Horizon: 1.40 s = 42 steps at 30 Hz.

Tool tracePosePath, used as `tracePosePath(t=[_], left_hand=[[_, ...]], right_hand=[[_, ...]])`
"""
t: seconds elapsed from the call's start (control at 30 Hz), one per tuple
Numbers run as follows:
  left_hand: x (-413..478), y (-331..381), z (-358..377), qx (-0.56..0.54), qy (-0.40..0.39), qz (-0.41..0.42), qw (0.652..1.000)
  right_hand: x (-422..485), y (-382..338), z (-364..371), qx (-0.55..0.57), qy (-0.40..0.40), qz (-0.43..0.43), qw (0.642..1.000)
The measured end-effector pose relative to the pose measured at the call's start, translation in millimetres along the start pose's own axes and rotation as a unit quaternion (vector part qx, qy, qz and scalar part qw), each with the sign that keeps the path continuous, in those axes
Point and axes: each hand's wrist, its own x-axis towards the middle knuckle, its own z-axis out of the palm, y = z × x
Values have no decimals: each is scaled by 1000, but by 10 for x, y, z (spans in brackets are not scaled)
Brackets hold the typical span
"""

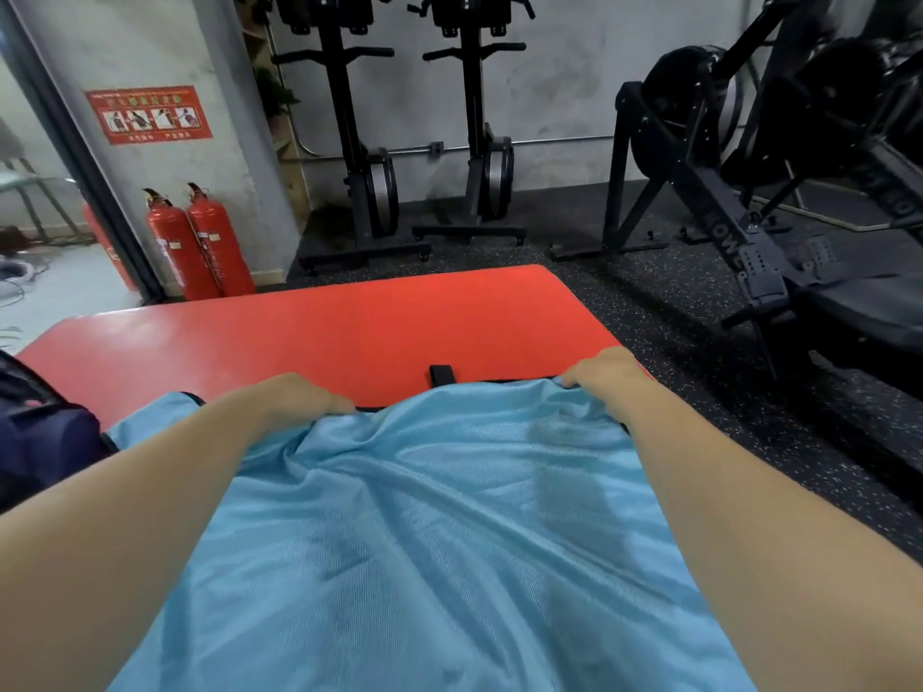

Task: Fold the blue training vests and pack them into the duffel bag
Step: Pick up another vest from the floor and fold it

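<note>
Vest [439,516] gripped by left hand [299,397], right hand [604,372] — red table [309,322], speckled floor [649,302].

Fire extinguishers [220,252], rowing machines [372,192], red table [349,322]

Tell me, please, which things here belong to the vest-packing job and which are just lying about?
Job: blue vest, gripped at its far edge by left hand and right hand; duffel bag at left; red surface under the vest.
Lying about: fire extinguishers; upright exercise machines; larger machine at right; wall sign.
</note>
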Motion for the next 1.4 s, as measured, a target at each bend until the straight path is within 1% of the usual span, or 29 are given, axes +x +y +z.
tracePosePath(t=[0.07, 0.1, 0.13, 0.17, 0.2, 0.27, 0.3, 0.33, 0.37, 0.4, 0.43, 0.5, 0.57, 0.63, 0.7, 0.8, 0.83, 0.87, 0.93, 0.97, 1.0, 1.03, 1.1, 1.13, 1.17, 1.23, 1.3, 1.37, 1.4], left_hand=[[-101, 25, 6, 34, -22, 33, 999], [-170, 15, 16, 33, -31, 68, 997], [-269, 8, 24, 19, -22, 115, 993], [-379, -12, 33, 0, 14, 176, 984], [-493, -36, 47, -18, 74, 236, 969], [-723, -177, 90, -53, 190, 311, 930], [-845, -289, 139, -32, 222, 348, 910], [-942, -430, 213, 37, 233, 386, 892], [-1059, -576, 322, 122, 224, 409, 876], [-1154, -725, 430, 198, 201, 405, 869], [-1252, -834, 515, 249, 181, 382, 871], [-1386, -911, 587, 274, 163, 321, 892], [-1475, -813, 568, 282, 162, 285, 901], [-1539, -701, 558, 278, 149, 259, 913], [-1546, -646, 561, 271, 143, 265, 914], [-1490, -547, 434, 252, 126, 292, 914], [-1447, -485, 361, 241, 138, 313, 908], [-1390, -404, 278, 227, 171, 342, 896], [-1209, -207, 127, 181, 287, 403, 850], [-1102, -95, 80, 167, 346, 407, 828], [-964, -1, 56, 167, 392, 385, 819], [-820, 74, 62, 188, 412, 343, 823], [-587, 174, 160, 254, 391, 233, 854], [-487, 193, 222, 260, 380, 193, 866], [-413, 201, 289, 252, 375, 172, 875], [-351, 190, 441, 236, 383, 187, 873], [-404, 137, 590, 224, 386, 220, 867], [-495, 20, 705, 190, 359, 228, 885], [-544, -40, 749, 181, 330, 216, 901]], right_hand=[[-29, 27, -65, -5, -13, -16, 1000], [-39, 68, -101, 6, -17, -35, 999], [-71, 113, -156, 38, -15, -59, 997], [-139, 157, -229, 91, -2, -87, 992], [-229, 212, -310, 147, 19, -121, 982], [-459, 346, -472, 219, 47, -175, 959], [-568, 465, -527, 204, 49, -190, 959], [-677, 591, -560, 159, 37, -200, 966], [-781, 736, -559, 88, 13, -196, 977], [-861, 872, -544, 5, -18, -183, 983], [-925, 982, -537, -81, -42, -164, 982], [-1058, 1040, -564, -210, -63, -139, 966], [-1197, 950, -587, -274, -70, -132, 950], [-1274, 883, -583, -297, -65, -133, 943], [-1329, 856, -574, -331, -56, -159, 929], [-1271, 758, -638, -319, -24, -207, 925], [-1222, 697, -669, -298, 0, -227, 927], [-1157, 619, -695, -272, 33, -249, 929], [-962, 425, -702, -214, 125, -288, 925], [-850, 317, -678, -184, 168, -295, 922], [-735, 215, -629, -163, 197, -293, 921], [-613, 138, -555, -163, 209, -281, 922], [-410, 79, -370, -219, 203, -236, 924], [-337, 86, -280, -243, 203, -216, 924], [-273, 110, -200, -253, 207, -208, 922], [-233, 172, -60, -270, 213, -223, 912], [-288, 245, 66, -293, 212, -271, 892], [-410, 313, 190, -299, 192, -333, 873], [-486, 333, 242, -309, 159, -358, 867]])
